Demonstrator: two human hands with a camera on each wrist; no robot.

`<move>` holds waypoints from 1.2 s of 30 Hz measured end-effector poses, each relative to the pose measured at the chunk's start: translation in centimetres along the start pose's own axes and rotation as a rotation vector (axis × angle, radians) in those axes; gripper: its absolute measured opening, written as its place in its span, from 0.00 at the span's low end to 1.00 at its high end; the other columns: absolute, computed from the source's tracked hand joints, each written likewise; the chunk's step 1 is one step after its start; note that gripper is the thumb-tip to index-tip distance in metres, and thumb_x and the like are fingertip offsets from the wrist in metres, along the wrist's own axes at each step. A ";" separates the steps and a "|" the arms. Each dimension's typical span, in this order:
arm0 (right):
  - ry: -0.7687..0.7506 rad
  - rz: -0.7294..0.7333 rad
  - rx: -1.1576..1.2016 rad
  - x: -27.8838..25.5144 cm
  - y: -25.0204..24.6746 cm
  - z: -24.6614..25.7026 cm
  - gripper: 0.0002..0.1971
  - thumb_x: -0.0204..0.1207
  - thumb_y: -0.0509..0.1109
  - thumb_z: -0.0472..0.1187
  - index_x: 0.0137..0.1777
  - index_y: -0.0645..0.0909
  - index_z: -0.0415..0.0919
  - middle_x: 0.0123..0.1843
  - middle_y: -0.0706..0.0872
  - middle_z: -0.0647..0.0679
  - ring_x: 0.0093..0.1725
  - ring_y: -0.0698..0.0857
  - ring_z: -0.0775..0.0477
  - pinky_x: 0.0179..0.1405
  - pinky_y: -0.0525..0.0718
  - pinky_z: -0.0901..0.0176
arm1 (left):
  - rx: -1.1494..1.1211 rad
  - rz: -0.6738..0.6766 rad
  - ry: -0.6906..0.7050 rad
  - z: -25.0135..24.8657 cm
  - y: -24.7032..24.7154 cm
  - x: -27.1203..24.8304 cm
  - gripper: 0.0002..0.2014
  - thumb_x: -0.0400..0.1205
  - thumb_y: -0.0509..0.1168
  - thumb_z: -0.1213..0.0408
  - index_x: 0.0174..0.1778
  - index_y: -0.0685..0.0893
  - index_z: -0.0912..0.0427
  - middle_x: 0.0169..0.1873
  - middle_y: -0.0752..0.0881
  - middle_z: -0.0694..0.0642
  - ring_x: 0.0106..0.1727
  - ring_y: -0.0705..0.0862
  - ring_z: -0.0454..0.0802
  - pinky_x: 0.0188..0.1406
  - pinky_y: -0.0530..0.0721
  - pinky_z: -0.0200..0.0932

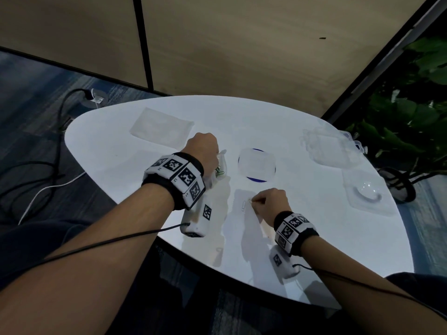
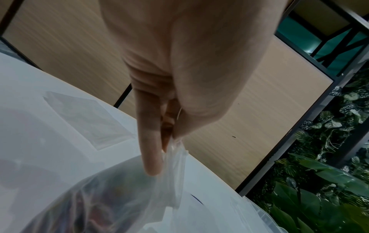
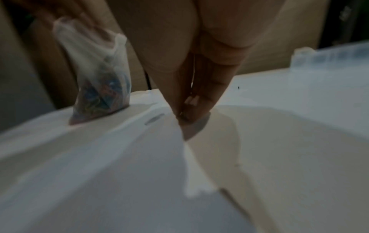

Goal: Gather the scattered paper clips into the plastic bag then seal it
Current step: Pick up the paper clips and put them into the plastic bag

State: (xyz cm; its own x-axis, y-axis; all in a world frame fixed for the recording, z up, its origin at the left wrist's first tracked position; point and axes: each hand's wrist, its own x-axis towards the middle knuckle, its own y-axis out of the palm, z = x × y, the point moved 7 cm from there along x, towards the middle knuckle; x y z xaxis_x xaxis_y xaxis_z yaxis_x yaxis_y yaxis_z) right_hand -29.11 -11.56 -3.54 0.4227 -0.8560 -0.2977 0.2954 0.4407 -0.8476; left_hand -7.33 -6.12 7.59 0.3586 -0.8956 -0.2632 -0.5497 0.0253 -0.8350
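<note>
- Clear plastic bag (image 1: pixel 219 169) stands on the white table (image 1: pixel 314 238) toward the middle of its near half; the left hand (image 1: pixel 203 147) pinches its bunched top between thumb and fingers, as the left wrist view shows.
- Coloured paper clips (image 3: pixel 99 100) already lie heaped in the bottom of the bag, so I judge the gathering well advanced.
- One pale paper clip (image 1: pixel 243 204) lies loose on a white sheet of paper (image 1: pixel 244 213) near the table's front edge, just beside the right fingertips.
- Right hand (image 1: pixel 268 204), fingers drawn together and pointing down onto the sheet, seems to pinch a second clip (image 1: pixel 250 201) at its tips; the right wrist view is too blurred to confirm the hold.
- Whether other clips are left elsewhere on the table I cannot tell; none shows plainly on the bare top.
- What is left, by my reckoning: carry these last clips across to the bag, drop them in, then press the mouth closed. The bag is not yet sealed, since its top is only gathered in the fingers.
- Elsewhere: a flat clear bag (image 1: pixel 162 128) toward the far left edge, a blue-rimmed disc under a clear square (image 1: pixel 257 164) in the middle, and clear plastic trays (image 1: pixel 331 146) along the right edge.
</note>
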 end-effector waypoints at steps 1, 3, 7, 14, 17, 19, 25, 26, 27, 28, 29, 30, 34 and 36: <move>0.031 0.008 0.021 0.0 0.1 0.2 0.13 0.73 0.72 0.40 0.28 0.87 0.39 0.27 0.88 0.46 0.32 0.87 0.45 0.34 0.86 0.58 | -0.001 0.002 0.004 0.0 0.0 0.0 0.11 0.84 0.63 0.69 0.50 0.90 0.69 0.44 0.86 0.62 0.43 0.81 0.60 0.47 0.85 0.47; 0.060 0.035 0.005 -0.3 0.5 1.2 0.21 0.72 0.72 0.44 0.19 0.75 0.43 0.18 0.76 0.51 0.22 0.75 0.48 0.24 0.74 0.63 | -0.004 0.003 0.004 0.2 0.0 0.1 0.10 0.84 0.63 0.69 0.49 0.90 0.69 0.44 0.87 0.63 0.46 0.84 0.62 0.49 0.86 0.48; 0.058 0.032 -0.101 -0.8 1.1 2.2 0.17 0.70 0.73 0.46 0.25 0.79 0.36 0.22 0.78 0.46 0.25 0.78 0.45 0.26 0.79 0.58 | 0.006 0.003 -0.007 0.2 0.0 0.2 0.09 0.83 0.63 0.71 0.39 0.85 0.67 0.34 0.80 0.59 0.39 0.77 0.59 0.41 0.82 0.47; 0.145 0.112 -0.069 -0.2 1.2 1.6 0.05 0.57 0.72 0.39 0.26 0.86 0.38 0.28 0.89 0.48 0.28 0.86 0.49 0.23 0.81 0.68 | 0.011 0.014 -0.002 0.2 0.2 0.3 0.10 0.83 0.64 0.70 0.47 0.90 0.69 0.41 0.87 0.63 0.43 0.84 0.61 0.49 0.88 0.49; 0.107 0.150 -0.119 -0.3 1.4 1.7 0.04 0.57 0.74 0.40 0.28 0.83 0.41 0.30 0.88 0.52 0.31 0.87 0.50 0.29 0.85 0.63 | 0.019 0.012 0.014 0.0 0.3 0.3 0.11 0.83 0.64 0.70 0.51 0.91 0.67 0.45 0.89 0.62 0.48 0.87 0.61 0.53 0.89 0.50; 0.062 0.176 -0.136 0.0 1.5 2.0 0.03 0.59 0.76 0.40 0.30 0.84 0.42 0.33 0.89 0.52 0.34 0.87 0.50 0.32 0.86 0.63 | 0.023 0.013 0.020 0.0 0.4 0.3 0.11 0.83 0.64 0.69 0.52 0.91 0.66 0.48 0.91 0.63 0.50 0.88 0.62 0.54 0.89 0.50; -0.020 0.209 -0.106 0.1 0.8 2.8 0.02 0.61 0.78 0.38 0.31 0.87 0.43 0.30 0.87 0.55 0.32 0.85 0.55 0.32 0.82 0.65 | 0.040 0.013 0.000 -0.1 0.5 0.5 0.11 0.82 0.63 0.72 0.35 0.87 0.65 0.34 0.84 0.59 0.37 0.79 0.59 0.39 0.83 0.46; -0.028 0.195 -0.028 0.3 0.2 3.3 0.02 0.61 0.79 0.37 0.32 0.88 0.42 0.28 0.88 0.54 0.30 0.86 0.55 0.33 0.84 0.64 | 0.043 0.017 -0.012 -0.2 0.5 0.4 0.14 0.82 0.63 0.72 0.29 0.81 0.64 0.29 0.78 0.57 0.34 0.75 0.58 0.35 0.79 0.44; -0.035 0.165 0.074 0.5 -0.8 4.0 0.02 0.62 0.80 0.36 0.32 0.88 0.41 0.27 0.89 0.51 0.29 0.87 0.54 0.34 0.85 0.64 | 0.046 0.022 -0.014 -0.3 0.5 0.4 0.15 0.82 0.63 0.73 0.27 0.79 0.63 0.27 0.75 0.57 0.33 0.74 0.58 0.33 0.78 0.44; -0.044 0.121 0.193 0.7 -2.0 4.8 0.03 0.63 0.80 0.35 0.33 0.89 0.40 0.27 0.90 0.49 0.28 0.89 0.52 0.34 0.86 0.64 | 0.044 0.029 -0.016 -0.4 0.5 0.3 0.14 0.82 0.63 0.73 0.30 0.83 0.64 0.29 0.79 0.57 0.35 0.78 0.59 0.35 0.81 0.46; -0.057 0.069 0.313 0.9 -3.3 5.8 0.03 0.64 0.80 0.34 0.33 0.88 0.39 0.28 0.90 0.47 0.28 0.89 0.51 0.34 0.87 0.64 | 0.046 0.037 -0.004 -0.6 0.5 0.3 0.11 0.82 0.63 0.72 0.37 0.89 0.64 0.35 0.84 0.58 0.40 0.83 0.60 0.41 0.86 0.47; -0.082 0.024 0.421 0.8 -4.5 6.8 0.04 0.64 0.81 0.34 0.33 0.88 0.39 0.28 0.90 0.46 0.28 0.89 0.50 0.34 0.87 0.63 | 0.038 0.049 0.009 -0.7 0.6 0.2 0.10 0.82 0.64 0.72 0.45 0.92 0.64 0.41 0.89 0.59 0.45 0.86 0.60 0.48 0.88 0.48; -0.212 -0.015 0.569 0.2 -6.5 10.3 0.04 0.67 0.83 0.36 0.37 0.89 0.39 0.33 0.91 0.46 0.32 0.91 0.50 0.42 0.92 0.57 | -0.006 0.047 0.064 -1.5 0.9 -0.2 0.13 0.83 0.64 0.71 0.56 0.93 0.59 0.53 0.93 0.59 0.55 0.90 0.58 0.58 0.89 0.51; -0.266 -0.034 0.472 0.1 -6.5 10.9 0.05 0.67 0.82 0.41 0.40 0.91 0.42 0.35 0.92 0.50 0.37 0.92 0.53 0.46 0.91 0.58 | -0.046 0.061 0.075 -1.7 1.1 -0.3 0.13 0.84 0.63 0.70 0.57 0.93 0.59 0.52 0.93 0.59 0.51 0.91 0.58 0.57 0.90 0.52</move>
State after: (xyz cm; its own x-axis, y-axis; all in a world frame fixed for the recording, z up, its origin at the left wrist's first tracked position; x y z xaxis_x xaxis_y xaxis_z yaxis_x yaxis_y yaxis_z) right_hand -21.68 -11.54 6.77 0.5901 -0.8011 -0.1000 0.6395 0.5394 -0.5477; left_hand -9.28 -6.58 7.57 0.2669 -0.9238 -0.2745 -0.6032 0.0620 -0.7951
